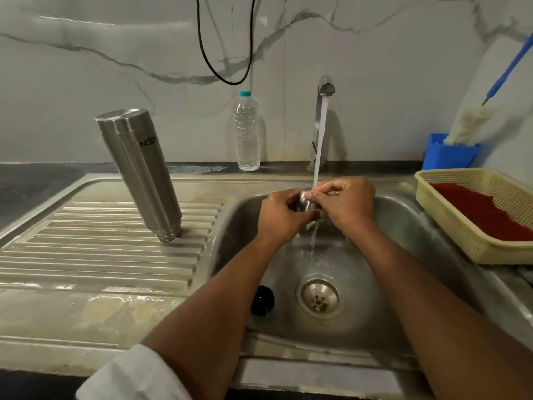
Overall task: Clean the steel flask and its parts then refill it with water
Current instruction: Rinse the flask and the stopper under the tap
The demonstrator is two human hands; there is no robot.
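Under the running chrome tap (325, 85), left hand (281, 216) and right hand (347, 206) both pinch the small, wet, shiny steel flask cap (305, 202) by its rim; it looks light, rigid and slippery.

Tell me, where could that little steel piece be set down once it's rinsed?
The ribbed drainboard has bare room in front of the upturned flask. The right is crowded by the basket; in the sink, a black part lies beside the drain.

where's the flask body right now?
Head view, left of the sink basin: the steel flask stands upside down, mouth down, on the ribbed drainboard, well left of both hands and the tap.
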